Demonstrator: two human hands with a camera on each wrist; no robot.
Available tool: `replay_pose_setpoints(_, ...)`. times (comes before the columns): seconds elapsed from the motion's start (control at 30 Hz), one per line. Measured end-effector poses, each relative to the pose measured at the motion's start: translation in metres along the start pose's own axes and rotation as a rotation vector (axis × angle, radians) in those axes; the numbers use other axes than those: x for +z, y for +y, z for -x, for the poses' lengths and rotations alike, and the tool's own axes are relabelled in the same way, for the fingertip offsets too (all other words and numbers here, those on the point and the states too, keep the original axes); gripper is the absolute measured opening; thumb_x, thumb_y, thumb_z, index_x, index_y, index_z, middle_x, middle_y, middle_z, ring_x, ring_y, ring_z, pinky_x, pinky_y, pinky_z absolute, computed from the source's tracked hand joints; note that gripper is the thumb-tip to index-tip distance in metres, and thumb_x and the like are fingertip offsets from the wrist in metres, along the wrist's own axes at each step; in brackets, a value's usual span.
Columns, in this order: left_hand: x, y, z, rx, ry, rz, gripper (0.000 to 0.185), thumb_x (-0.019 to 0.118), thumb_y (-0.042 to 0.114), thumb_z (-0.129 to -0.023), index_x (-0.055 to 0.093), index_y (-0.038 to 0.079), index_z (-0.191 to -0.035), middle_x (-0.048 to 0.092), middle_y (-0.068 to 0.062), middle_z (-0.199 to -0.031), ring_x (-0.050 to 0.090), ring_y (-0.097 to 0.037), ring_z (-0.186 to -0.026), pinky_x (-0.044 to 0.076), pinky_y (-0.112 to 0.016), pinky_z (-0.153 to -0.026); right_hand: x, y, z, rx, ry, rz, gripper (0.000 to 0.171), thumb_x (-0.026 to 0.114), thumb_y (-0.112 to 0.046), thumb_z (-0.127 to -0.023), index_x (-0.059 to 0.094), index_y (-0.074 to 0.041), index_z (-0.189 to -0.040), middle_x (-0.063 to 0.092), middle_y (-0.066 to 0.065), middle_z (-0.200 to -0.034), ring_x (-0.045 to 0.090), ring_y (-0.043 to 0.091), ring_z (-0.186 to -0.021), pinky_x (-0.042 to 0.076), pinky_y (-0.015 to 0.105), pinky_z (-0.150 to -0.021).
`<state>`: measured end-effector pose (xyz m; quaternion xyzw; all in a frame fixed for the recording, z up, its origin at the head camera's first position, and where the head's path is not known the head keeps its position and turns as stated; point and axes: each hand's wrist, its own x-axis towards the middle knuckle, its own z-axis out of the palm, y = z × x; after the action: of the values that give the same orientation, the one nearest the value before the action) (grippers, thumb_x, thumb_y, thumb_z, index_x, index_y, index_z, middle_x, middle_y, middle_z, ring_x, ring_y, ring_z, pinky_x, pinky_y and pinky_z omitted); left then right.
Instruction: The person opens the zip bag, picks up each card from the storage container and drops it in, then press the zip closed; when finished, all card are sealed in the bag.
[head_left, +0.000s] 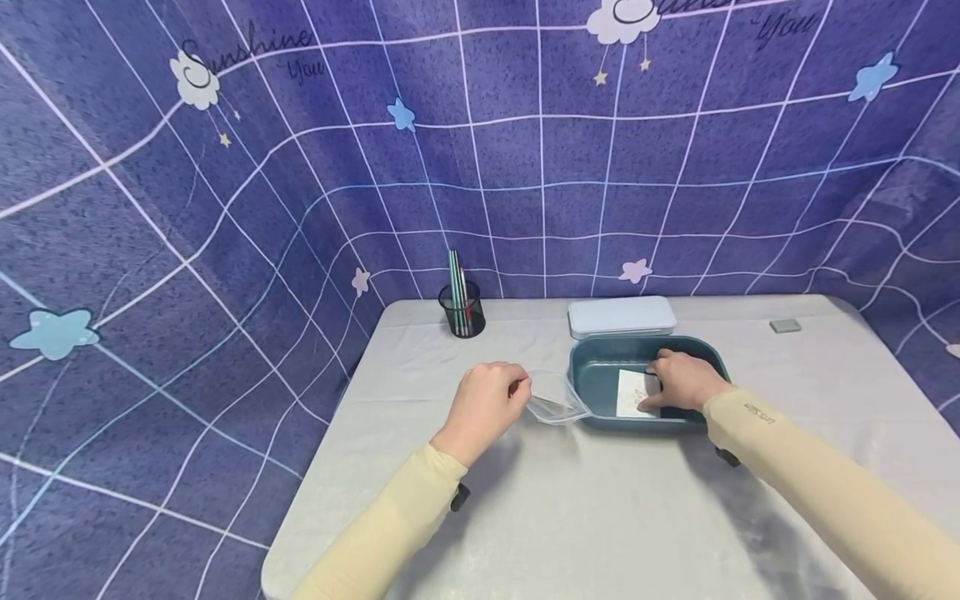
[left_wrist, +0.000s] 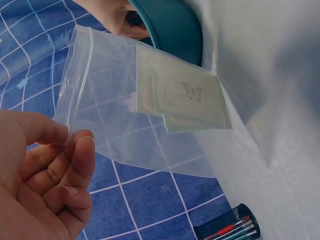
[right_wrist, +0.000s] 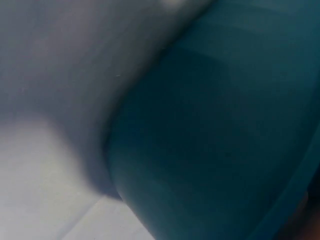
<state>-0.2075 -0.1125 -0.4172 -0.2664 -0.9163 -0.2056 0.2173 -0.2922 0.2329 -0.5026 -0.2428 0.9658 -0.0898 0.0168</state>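
My left hand [head_left: 483, 410] pinches the zip edge of a clear zip bag [left_wrist: 112, 105] between thumb and fingertips. Inside the bag lie a few pale paper cards [left_wrist: 192, 107], the front one printed with a butterfly. The bag's far end overlaps the left rim of a teal basin [head_left: 637, 425] in the head view. Reaching into that basin, my right hand [head_left: 686, 379] holds a white card [head_left: 630, 396] with faint markings at its right edge, fingers and thumb bent about it. The right wrist view is filled mostly by the basin's outer wall [right_wrist: 200, 140], which hides the fingers there.
Behind the basin lies a pale blue tin case [head_left: 622, 317]. A black mesh pen cup [head_left: 463, 321] with pencils stands at the back left of the white-covered table [head_left: 540, 525]. A small grey-green block [head_left: 785, 326] sits at the back right. Patterned blue curtain surrounds the table.
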Motion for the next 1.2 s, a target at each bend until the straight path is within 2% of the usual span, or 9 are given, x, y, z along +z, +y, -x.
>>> replay_pose_setpoints(0.07, 0.000, 0.000, 0.000, 0.000, 0.001, -0.002, 0.016, 0.068, 0.007, -0.091, 0.077, 0.015, -0.080, 0.065, 0.009, -0.070, 0.056, -0.007, -0.060, 0.049, -0.030, -0.061, 0.001, 0.000, 0.001, -0.003, 0.008, 0.011, 0.077, 0.091, -0.053, -0.072, 0.074, 0.008, -0.117, 0.059, 0.009, -0.092, 0.059, 0.024, -0.077, 0.057, 0.050, -0.073)
replay_pose_setpoints(0.23, 0.001, 0.000, -0.001, 0.001, 0.000, -0.001, 0.016, 0.069, 0.006, -0.090, 0.076, 0.015, -0.079, 0.064, 0.009, -0.069, 0.056, -0.007, -0.060, 0.048, -0.030, -0.061, 0.003, -0.001, 0.002, -0.012, 0.034, 0.015, 0.069, 0.093, -0.049, -0.071, 0.076, 0.005, -0.110, 0.059, 0.008, -0.089, 0.056, 0.021, -0.072, 0.056, 0.047, -0.068)
replay_pose_setpoints(0.47, 0.001, 0.001, -0.001, -0.003, -0.002, 0.000, 0.016, 0.068, 0.006, -0.090, 0.076, 0.014, -0.079, 0.064, 0.009, -0.069, 0.056, -0.008, -0.060, 0.048, -0.030, -0.062, 0.003, -0.004, 0.003, -0.010, 0.102, 0.031, 0.065, 0.096, -0.046, -0.067, 0.073, 0.002, -0.105, 0.065, 0.011, -0.092, 0.065, 0.029, -0.080, 0.057, 0.050, -0.070)
replay_pose_setpoints(0.6, 0.001, 0.002, -0.001, -0.004, -0.004, 0.004, 0.017, 0.068, 0.005, -0.090, 0.076, 0.014, -0.079, 0.064, 0.009, -0.069, 0.056, -0.008, -0.061, 0.049, -0.031, -0.063, 0.004, -0.002, 0.003, -0.004, 0.141, 0.039, 0.059, 0.097, -0.042, -0.068, 0.070, -0.001, -0.101, 0.066, 0.008, -0.089, 0.066, 0.027, -0.078, 0.056, 0.049, -0.068)
replay_pose_setpoints(0.83, 0.002, 0.001, 0.000, -0.006, -0.004, -0.001, 0.016, 0.068, 0.005, -0.090, 0.076, 0.014, -0.080, 0.064, 0.009, -0.070, 0.056, -0.008, -0.061, 0.048, -0.029, -0.062, -0.001, 0.002, 0.003, -0.013, 0.177, -0.024, 0.039, 0.093, -0.031, -0.077, 0.068, -0.009, -0.096, 0.068, 0.000, -0.084, 0.063, 0.018, -0.071, 0.055, 0.045, -0.064)
replay_pose_setpoints(1.03, 0.001, 0.001, 0.000, -0.006, -0.014, -0.004, 0.016, 0.067, 0.006, -0.091, 0.077, 0.014, -0.080, 0.066, 0.009, -0.071, 0.057, -0.007, -0.062, 0.049, -0.029, -0.063, -0.020, 0.000, 0.007, -0.050, 0.164, -0.128, 0.017, 0.084, -0.019, -0.087, 0.068, -0.013, -0.091, 0.067, -0.005, -0.081, 0.062, 0.014, -0.071, 0.054, 0.046, -0.068)
replay_pose_setpoints(1.2, 0.000, 0.001, 0.000, -0.001, -0.007, -0.005, 0.016, 0.068, 0.005, -0.091, 0.077, 0.013, -0.081, 0.067, 0.007, -0.071, 0.057, -0.007, -0.062, 0.049, -0.029, -0.063, -0.037, -0.003, 0.013, -0.094, 0.125, -0.181, 0.012, 0.080, -0.018, -0.091, 0.069, -0.016, -0.087, 0.064, -0.009, -0.079, 0.059, 0.010, -0.072, 0.052, 0.044, -0.073)
